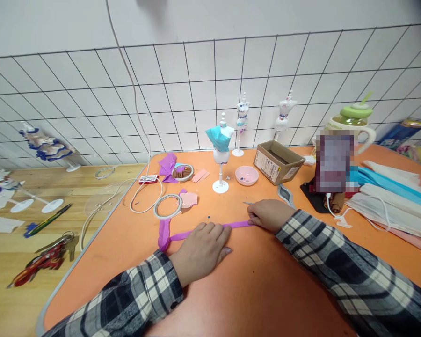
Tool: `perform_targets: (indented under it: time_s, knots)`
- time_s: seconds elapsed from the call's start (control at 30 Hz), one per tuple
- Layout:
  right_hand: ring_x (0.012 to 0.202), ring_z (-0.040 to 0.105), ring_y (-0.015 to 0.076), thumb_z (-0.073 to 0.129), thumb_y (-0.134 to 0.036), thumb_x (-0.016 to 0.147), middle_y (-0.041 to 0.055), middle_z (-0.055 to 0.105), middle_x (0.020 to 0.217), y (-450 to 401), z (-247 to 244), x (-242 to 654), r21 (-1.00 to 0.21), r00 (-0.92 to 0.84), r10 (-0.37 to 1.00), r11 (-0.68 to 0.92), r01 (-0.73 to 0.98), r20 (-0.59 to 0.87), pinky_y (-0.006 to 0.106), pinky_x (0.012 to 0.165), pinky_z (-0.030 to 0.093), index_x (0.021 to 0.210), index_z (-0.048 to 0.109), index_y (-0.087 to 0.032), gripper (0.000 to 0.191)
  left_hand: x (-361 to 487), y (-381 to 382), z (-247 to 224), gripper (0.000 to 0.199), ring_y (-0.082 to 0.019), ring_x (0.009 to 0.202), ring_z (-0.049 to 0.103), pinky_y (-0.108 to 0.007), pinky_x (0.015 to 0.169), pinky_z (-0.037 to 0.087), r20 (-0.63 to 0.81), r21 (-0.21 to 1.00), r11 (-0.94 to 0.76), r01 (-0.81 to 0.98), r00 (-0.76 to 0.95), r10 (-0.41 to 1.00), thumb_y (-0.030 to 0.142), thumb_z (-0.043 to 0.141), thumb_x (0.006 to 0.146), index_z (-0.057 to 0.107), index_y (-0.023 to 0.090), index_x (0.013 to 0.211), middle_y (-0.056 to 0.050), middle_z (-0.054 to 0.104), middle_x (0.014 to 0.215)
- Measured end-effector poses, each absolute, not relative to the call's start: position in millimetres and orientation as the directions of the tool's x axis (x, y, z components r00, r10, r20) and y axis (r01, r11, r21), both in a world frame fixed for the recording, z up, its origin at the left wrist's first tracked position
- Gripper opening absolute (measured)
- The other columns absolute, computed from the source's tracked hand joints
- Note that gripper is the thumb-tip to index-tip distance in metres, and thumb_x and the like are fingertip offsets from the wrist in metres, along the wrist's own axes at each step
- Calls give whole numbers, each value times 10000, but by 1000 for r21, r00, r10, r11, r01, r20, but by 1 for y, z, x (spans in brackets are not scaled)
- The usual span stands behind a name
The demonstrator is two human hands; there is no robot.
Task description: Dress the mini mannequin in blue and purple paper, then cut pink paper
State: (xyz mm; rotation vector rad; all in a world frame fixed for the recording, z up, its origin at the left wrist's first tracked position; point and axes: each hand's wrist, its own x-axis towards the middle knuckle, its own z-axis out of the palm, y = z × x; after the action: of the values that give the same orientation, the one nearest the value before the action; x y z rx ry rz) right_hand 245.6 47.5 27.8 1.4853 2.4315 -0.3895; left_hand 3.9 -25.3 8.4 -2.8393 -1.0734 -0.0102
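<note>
A narrow purple strip (240, 224) lies stretched across the orange table. My left hand (201, 252) rests palm down over its middle, fingers lying on it and thumb apart. At the strip's right end, my right hand (270, 214) pinches it between thumb and fingers. A thin metal tip (247, 203) sticks out beside the right fingers; the rest of it is hidden. The strip's left end meets a folded purple piece (164, 234) below a white tape ring (167, 206). Behind stands a small white mannequin (221, 157) with turquoise cloth (220, 137) on its upper part.
A pink bowl (247, 175), a cardboard box (279, 162) and two more mannequins stand behind. To the right are a phone (335, 161), a green-lidded cup (356, 112) and cloth strips (393, 206). Keys (70, 243), a pen (54, 220) and a cable lie left.
</note>
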Motion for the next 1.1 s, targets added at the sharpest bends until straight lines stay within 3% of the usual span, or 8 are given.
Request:
perform_targets:
  time_s: [0.1, 0.33, 0.47, 0.53, 0.63, 0.77, 0.93, 1.1]
  knots:
    - [885, 634, 230, 543, -438, 901, 81, 703, 948, 48, 27, 245, -96, -446, 825, 441, 892, -348, 279, 629, 333, 927, 667, -213, 259, 3, -24, 13, 458, -235, 836, 533, -386, 742, 394, 33, -132, -752, 646, 761, 648, 441, 422, 988, 482, 164, 1347, -74, 612, 967]
    - [837, 629, 212, 522, -466, 892, 64, 708, 908, 51, 30, 249, -121, -450, 824, 437, 891, -344, 274, 585, 293, 893, 681, -225, 288, 0, -20, 12, 441, -245, 872, 536, -414, 838, 392, 32, -144, -770, 621, 781, 624, 445, 427, 984, 539, 142, 1284, -74, 621, 966]
    - [814, 628, 217, 387, -578, 931, 80, 708, 908, 50, 37, 251, -144, -453, 822, 430, 891, -344, 281, 586, 302, 878, 687, -218, 471, -3, -18, 8, 416, -269, 1031, 517, -448, 985, 347, 79, -100, -790, 605, 796, 600, 423, 452, 978, 527, 149, 1282, -90, 610, 1150]
    - [784, 625, 205, 451, -624, 886, 64, 709, 893, 50, 40, 252, -169, -439, 823, 405, 899, -361, 275, 576, 302, 875, 680, -223, 462, -3, -18, 6, 409, -270, 1079, 504, -441, 1003, 348, 94, -78, -801, 593, 805, 586, 404, 462, 977, 520, 137, 1281, -100, 592, 1222]
    - [780, 618, 182, 639, -514, 794, 17, 708, 879, 50, 40, 252, -189, -430, 822, 386, 903, -373, 263, 562, 292, 882, 668, -240, 289, -3, -18, 5, 409, -264, 1075, 510, -430, 988, 370, 90, -43, -803, 594, 803, 589, 400, 457, 981, 514, 127, 1279, -102, 615, 1167]
    - [748, 606, 158, 676, -346, 763, -12, 700, 832, 51, 39, 255, -197, -443, 810, 397, 897, -385, 254, 546, 287, 845, 663, -238, 137, -2, -18, 7, 406, -266, 1034, 520, -438, 986, 372, 68, -36, -795, 605, 796, 602, 413, 445, 982, 534, 124, 1254, -94, 628, 1068]
    - [726, 593, 150, 657, -209, 723, -17, 693, 813, 50, 41, 258, -201, -449, 808, 402, 894, -381, 252, 545, 281, 843, 661, -233, 123, 1, -18, 9, 503, -270, 1027, 510, -471, 1058, 304, 89, -54, -798, 600, 799, 595, 452, 448, 972, 467, 141, 1367, -81, 623, 1041]
    - [736, 599, 156, 692, -226, 713, -13, 699, 809, 52, 39, 260, -200, -441, 811, 393, 898, -385, 249, 552, 273, 839, 667, -233, 128, 4, -16, 12, 438, -261, 970, 513, -464, 1011, 349, 56, -56, -787, 614, 789, 611, 445, 460, 965, 527, 175, 1303, -74, 614, 1002]
